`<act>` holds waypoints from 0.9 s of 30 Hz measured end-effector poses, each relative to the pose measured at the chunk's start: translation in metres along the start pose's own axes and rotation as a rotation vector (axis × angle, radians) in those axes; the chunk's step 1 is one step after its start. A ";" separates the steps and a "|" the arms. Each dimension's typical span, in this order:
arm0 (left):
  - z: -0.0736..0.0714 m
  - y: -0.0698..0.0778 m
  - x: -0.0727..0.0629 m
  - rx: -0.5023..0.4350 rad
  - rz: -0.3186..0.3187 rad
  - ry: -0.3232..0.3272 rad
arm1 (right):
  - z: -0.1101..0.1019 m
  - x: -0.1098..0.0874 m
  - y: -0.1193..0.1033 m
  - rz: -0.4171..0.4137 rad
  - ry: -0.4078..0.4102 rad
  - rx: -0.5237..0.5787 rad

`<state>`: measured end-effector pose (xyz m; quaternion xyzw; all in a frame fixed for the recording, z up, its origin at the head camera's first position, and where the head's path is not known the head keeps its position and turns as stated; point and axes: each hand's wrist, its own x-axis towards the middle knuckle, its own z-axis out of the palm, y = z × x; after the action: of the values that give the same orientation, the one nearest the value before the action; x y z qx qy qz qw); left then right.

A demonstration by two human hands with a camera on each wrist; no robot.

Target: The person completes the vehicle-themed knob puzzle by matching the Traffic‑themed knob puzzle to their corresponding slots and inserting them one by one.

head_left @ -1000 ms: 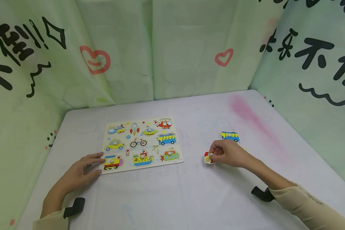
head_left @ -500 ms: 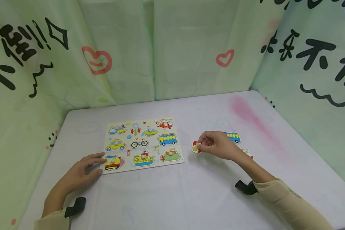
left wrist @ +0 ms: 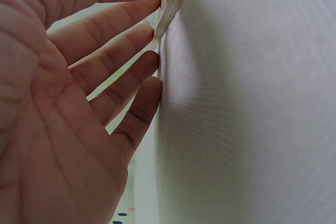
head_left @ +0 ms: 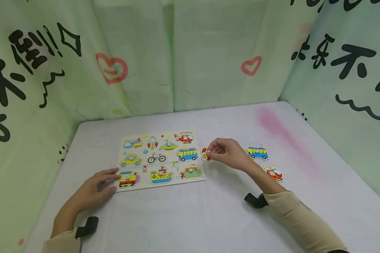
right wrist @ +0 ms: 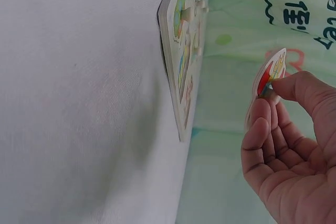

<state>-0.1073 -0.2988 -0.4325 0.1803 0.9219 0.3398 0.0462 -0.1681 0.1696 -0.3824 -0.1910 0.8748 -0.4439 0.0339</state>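
Note:
My right hand (head_left: pixel 229 154) pinches a small red and yellow puzzle piece (right wrist: pixel 272 74) by its knob, between thumb and fingers. The piece is up off the table, just past the right edge of the wooden knob puzzle board (head_left: pixel 145 181). Its picture is partly covered by the fingers. At the board's left edge rests my left hand (head_left: pixel 90 189), fingers spread and nearly straight, the tips touching the rim. In the left wrist view the palm of this hand (left wrist: pixel 68 124) holds nothing. Vehicle pictures cover the board, and knobs stand on several, such as the train (head_left: pixel 128 179).
On the white table to the right lie a blue bus piece (head_left: pixel 257 153) and, nearer the right forearm, a red helicopter piece (head_left: pixel 274 174). Green curtains (head_left: pixel 145 70) with hearts and black writing stand behind and beside the table.
My right hand has carried the red and yellow piece leftward and away from me, to the board's right side. This uncovers the bus and helicopter pieces. The left hand stays on the board's edge.

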 end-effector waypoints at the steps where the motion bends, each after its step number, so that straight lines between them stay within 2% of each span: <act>1: 0.000 0.000 0.000 0.003 0.003 -0.001 | 0.001 0.001 0.000 -0.001 0.002 0.005; 13: 0.000 0.000 0.000 -0.012 0.000 -0.006 | 0.021 0.024 -0.001 0.007 0.024 0.083; 27: -0.001 0.001 -0.002 -0.019 0.007 0.006 | 0.045 0.054 -0.009 -0.039 -0.005 0.155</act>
<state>-0.1054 -0.2998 -0.4315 0.1820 0.9181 0.3493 0.0442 -0.2055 0.1106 -0.3968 -0.2057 0.8339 -0.5104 0.0421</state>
